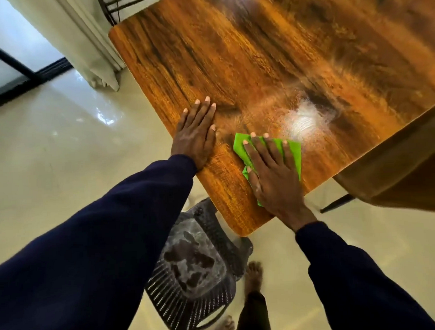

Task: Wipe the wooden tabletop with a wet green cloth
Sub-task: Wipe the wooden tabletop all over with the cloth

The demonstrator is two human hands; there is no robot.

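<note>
The wooden tabletop (268, 50) fills the upper right of the head view, with wet streaks and a bright glare patch near its front. A bright green cloth (291, 149) lies flat on the table's near corner. My right hand (274, 177) presses down on the cloth with straight, spread fingers and covers most of it. My left hand (195, 134) rests flat on the bare wood just left of the cloth, fingers straight, close to the table's left edge.
A dark plastic chair (193, 273) with a dusty seat stands under the table's near corner, beside my bare feet. A second wooden surface (398, 167) juts in at the right. A curtain (76, 38) hangs at the upper left over glossy tile floor.
</note>
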